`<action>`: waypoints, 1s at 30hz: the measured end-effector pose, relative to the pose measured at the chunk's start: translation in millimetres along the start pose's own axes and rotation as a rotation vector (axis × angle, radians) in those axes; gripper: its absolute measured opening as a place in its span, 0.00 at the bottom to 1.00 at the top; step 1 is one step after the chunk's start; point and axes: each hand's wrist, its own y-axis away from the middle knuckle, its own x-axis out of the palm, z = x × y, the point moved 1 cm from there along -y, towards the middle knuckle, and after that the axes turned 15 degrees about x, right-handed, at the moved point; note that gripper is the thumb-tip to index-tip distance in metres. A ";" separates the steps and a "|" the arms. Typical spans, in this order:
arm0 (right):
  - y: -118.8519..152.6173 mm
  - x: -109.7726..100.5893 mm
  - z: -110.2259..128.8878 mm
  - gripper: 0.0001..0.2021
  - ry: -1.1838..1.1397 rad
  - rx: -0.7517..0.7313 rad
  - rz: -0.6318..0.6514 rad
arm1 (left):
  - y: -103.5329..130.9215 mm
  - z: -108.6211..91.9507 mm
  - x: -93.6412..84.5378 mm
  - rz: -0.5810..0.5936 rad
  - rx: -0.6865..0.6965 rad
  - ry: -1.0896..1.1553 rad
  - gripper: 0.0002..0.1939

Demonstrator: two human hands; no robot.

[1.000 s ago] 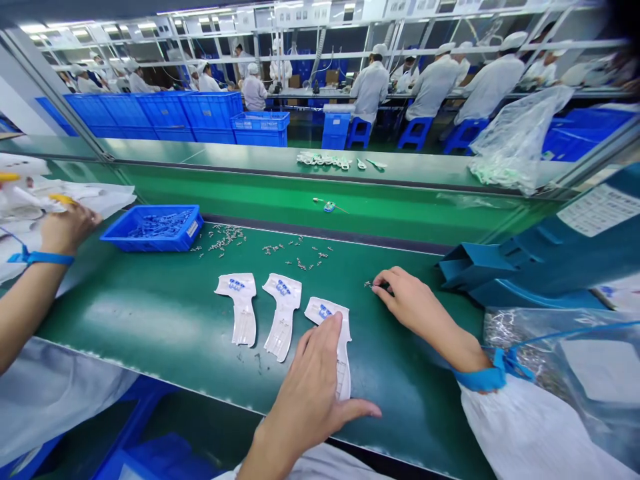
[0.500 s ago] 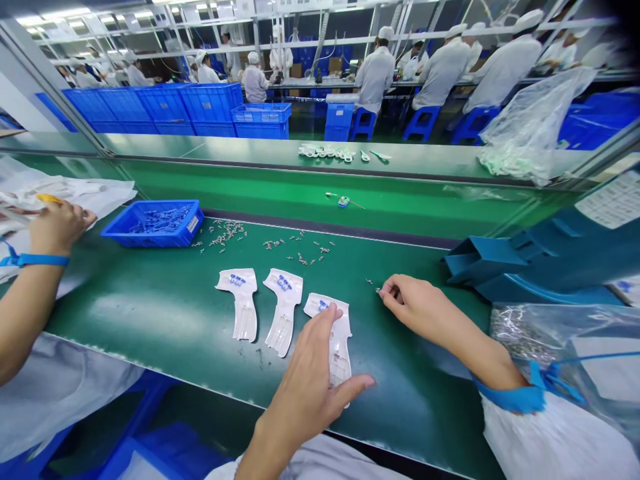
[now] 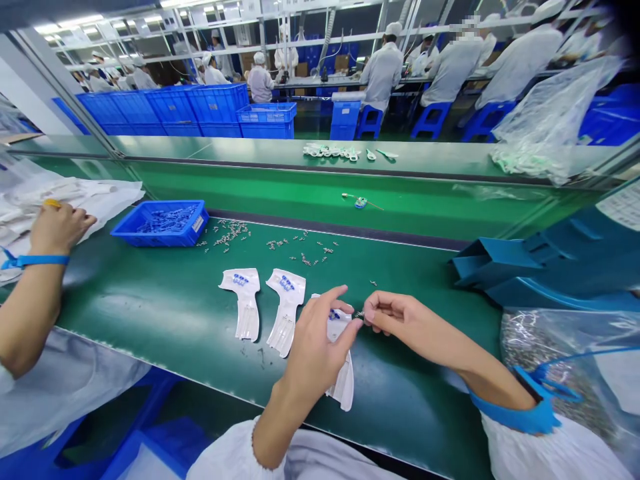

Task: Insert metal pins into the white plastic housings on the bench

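Your left hand [image 3: 323,340]: thumb and forefinger curved, a narrow gap between the tips, over the upper part of the right-hand white shell [image 3: 344,383]; whether it touches, you cannot tell from this view. Half a second ago its thumb was spread wide.

Your right hand [image 3: 400,313]: thumb and forefinger pinched on a small metal piece [image 3: 359,315], just beside your left thumb tip. Earlier, these fingers were down on the desk [image 3: 410,427], farther right.

Clear bag [image 3: 530,347], metal parts inside, right of your right wrist.

Two more white shells, middle [image 3: 286,313] and left [image 3: 246,303], lying apart on the desk, blue pieces in their heads.

Single metal bit [image 3: 373,283], beyond your right fingers.

Teal holder [image 3: 570,250], right; printed sheet [image 3: 623,203] on it, illegible.

Loose metal bits [image 3: 233,233], scattered beside a blue tray [image 3: 155,238]; its white label [image 3: 198,224] is too small to read.

Co-worker's hand [image 3: 57,230], far left, with a yellow item [image 3: 51,203].

Green belt [image 3: 280,197], beyond the desk, carrying a small wired part [image 3: 361,203].
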 end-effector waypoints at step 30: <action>9.3 6.2 8.9 0.11 0.015 -0.067 -0.083 | -0.1 -2.1 3.7 -0.056 0.012 0.053 0.15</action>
